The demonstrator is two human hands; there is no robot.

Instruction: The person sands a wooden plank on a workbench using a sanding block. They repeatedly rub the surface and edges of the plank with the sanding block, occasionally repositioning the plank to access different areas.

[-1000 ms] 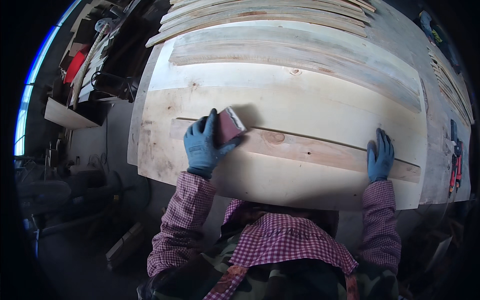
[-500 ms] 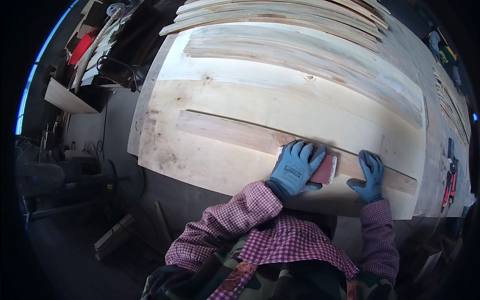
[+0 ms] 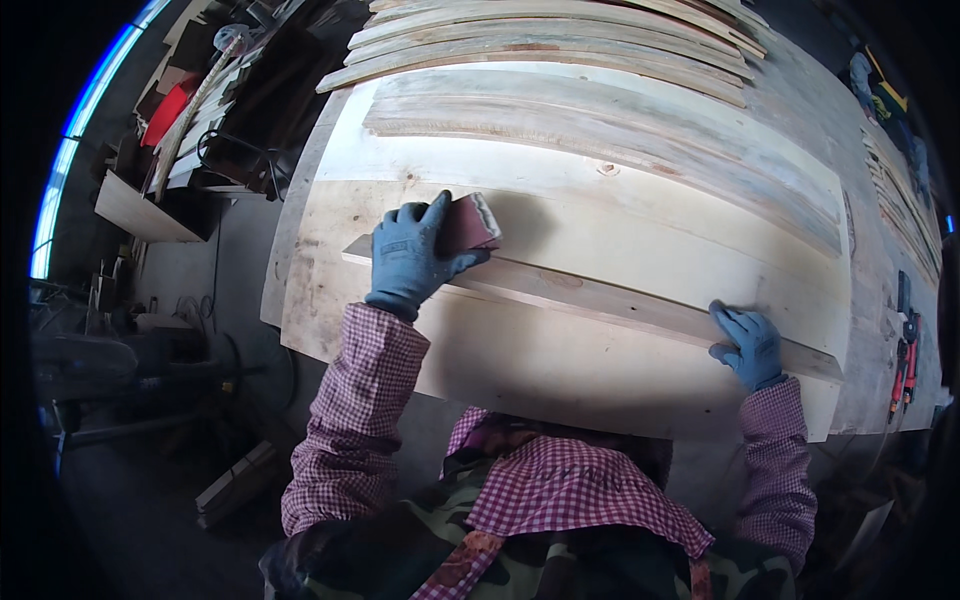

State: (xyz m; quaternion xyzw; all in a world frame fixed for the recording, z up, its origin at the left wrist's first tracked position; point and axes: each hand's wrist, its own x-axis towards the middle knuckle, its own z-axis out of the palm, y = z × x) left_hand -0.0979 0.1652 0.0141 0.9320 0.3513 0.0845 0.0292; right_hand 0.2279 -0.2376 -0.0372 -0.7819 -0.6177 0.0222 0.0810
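In my gloved left hand (image 3: 408,258) is a sanding block (image 3: 468,228) wrapped in reddish-brown sandpaper, gripped between thumb and fingers. This hand is over the left end of a long narrow wooden board (image 3: 580,293) and hides part of it; I cannot tell whether the block touches the wood. Toward the board's right end, my gloved right hand (image 3: 750,347) grips it, fingers over the far edge and thumb on the near side. The board lies slantwise across a pale plywood sheet (image 3: 540,370), with its near edge showing.
Beyond the board lie several flat wooden planks (image 3: 590,120), and more strips (image 3: 540,45) are stacked at the far edge. Red-handled tools (image 3: 905,365) rest at the right. Scrap wood (image 3: 150,210) and a dark machine (image 3: 130,365) stand on the left.
My left hand has moved left and away from me along the board with the sanding block. The board now shows a narrower face and its near edge. My right hand still grips the right end.
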